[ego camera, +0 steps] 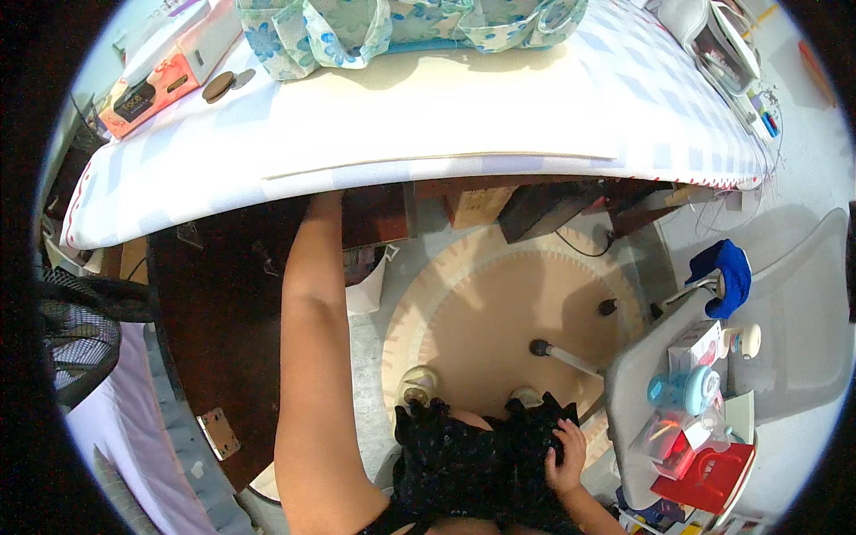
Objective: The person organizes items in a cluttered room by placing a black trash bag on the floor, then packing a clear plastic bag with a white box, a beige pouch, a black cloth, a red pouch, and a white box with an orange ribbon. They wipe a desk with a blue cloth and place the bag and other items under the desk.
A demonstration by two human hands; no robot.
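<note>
My left arm (317,321) stretches forward beneath the edge of a cloth-covered table (200,194). The table hides the left hand, so what it touches or holds cannot be seen. Beside that arm is a dark brown wooden panel (221,334), with a metal hinge or plate (219,433) near its lower end. My right hand (568,455) rests on the black patterned garment (468,468) over my lap, fingers slightly spread and holding nothing. A pale flat board or sheet (435,127) lies along the tabletop's front. Behind it sits a blue floral fabric bag (414,27).
A tissue box (160,80) and two round discs (219,87) occupy the table's left side. Under the table stand a white bin or bag (366,291) and a black box (545,210). At right, a grey chair (628,401) carries a blue-capped bottle (699,389) and a red box (712,475).
</note>
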